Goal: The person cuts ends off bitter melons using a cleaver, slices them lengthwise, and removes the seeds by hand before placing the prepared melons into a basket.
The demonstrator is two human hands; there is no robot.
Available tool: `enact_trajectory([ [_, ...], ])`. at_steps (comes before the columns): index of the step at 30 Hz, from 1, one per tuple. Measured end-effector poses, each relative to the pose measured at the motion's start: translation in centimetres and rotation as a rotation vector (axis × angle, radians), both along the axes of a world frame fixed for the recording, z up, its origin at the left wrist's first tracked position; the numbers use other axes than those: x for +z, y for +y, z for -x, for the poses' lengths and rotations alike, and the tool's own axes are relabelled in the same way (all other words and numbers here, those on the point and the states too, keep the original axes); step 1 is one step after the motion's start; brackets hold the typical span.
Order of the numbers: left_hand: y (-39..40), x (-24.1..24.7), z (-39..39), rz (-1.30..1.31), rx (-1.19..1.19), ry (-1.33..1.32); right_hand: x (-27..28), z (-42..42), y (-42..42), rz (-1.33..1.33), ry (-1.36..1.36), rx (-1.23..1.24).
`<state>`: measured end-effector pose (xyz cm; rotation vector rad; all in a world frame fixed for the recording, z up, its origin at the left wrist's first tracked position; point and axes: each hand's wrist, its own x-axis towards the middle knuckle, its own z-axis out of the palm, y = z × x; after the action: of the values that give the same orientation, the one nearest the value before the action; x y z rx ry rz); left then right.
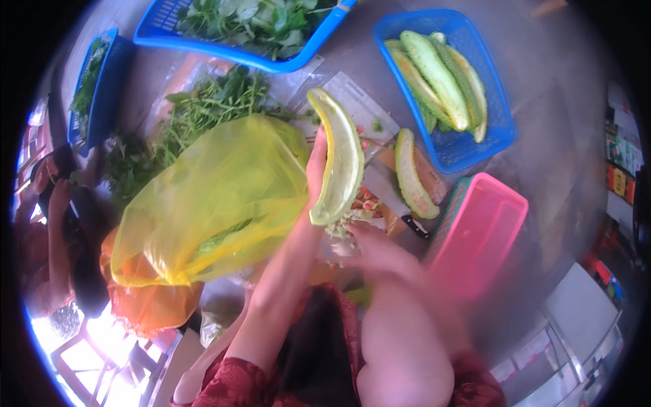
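Observation:
My left hand grips a hollowed half of a bitter melon, its pale inside facing up. Below it, my right hand is at a heap of pale pith and seeds, partly blurred; whether its fingers hold any pith is unclear. Another bitter melon half lies on the papers to the right, near the black handle of a knife. Several bitter melon pieces fill a blue plastic basket at the upper right.
A yellow plastic bag and leafy greens lie at the left, above an orange bag. A blue basket of greens stands at the top, another at far left. Pink basket stands right. Another person's hands are far left.

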<state>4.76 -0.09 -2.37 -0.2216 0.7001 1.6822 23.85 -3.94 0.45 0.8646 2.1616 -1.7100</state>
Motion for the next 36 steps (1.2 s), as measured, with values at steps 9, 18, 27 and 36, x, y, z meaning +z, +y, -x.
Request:
enact_trajectory([
  [9,2.7,3.1,-5.4,-0.083,-0.231,0.702,2.3,-1.1,4.0,0.973,0.389,-1.336],
  [18,0.7,1.2,-5.8,0.366,-0.232,0.353,-4.7,-6.4,11.7,-0.173,0.066,-0.999],
  [27,-2.0,-1.2,-8.4,0.467,-0.341,0.263,-6.6,-5.1,6.7,-0.840,-0.469,-0.291],
  [36,-4.2,-1.6,-7.1,0.181,-0.189,-0.046,1.4,0.9,4.8,-0.148,0.024,-0.555],
])
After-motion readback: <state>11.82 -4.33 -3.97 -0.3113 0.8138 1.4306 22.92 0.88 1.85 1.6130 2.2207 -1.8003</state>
